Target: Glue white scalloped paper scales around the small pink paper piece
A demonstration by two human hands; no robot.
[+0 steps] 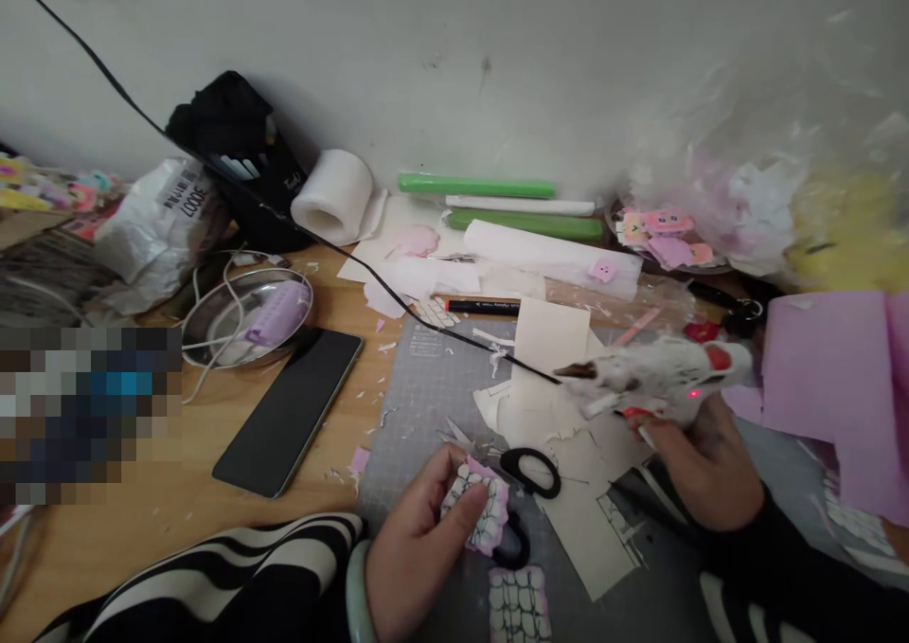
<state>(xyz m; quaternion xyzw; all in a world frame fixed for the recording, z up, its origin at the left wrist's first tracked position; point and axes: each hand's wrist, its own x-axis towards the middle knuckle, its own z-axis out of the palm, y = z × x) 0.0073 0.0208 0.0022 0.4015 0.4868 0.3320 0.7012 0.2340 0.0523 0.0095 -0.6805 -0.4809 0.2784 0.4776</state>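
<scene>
Between the thumb and fingers of my left hand (pixel 418 539) is a small pink-edged foam piece (pixel 477 520) with a black-lined scale pattern on white. My right hand (pixel 700 463) grips a white hot glue gun (pixel 660 378), with a red light lit on its body and its nozzle pointing left. A black cord runs from the gun up to the upper left. Below my left hand a second scale-patterned piece (pixel 520 605) lies on the grey cutting mat (pixel 426 416). Black-handled scissors (pixel 531 473) rest beside the held piece, their lower handle partly hidden behind it.
Cream card pieces (pixel 550 340) and scraps spread over the mat. A black phone (pixel 290 411) and a metal bowl (pixel 307 326) lie to the left. Along the wall are a white paper roll (pixel 333 193) and green rolls (pixel 475 186). Pink sheets (pixel 816 368) stand at right.
</scene>
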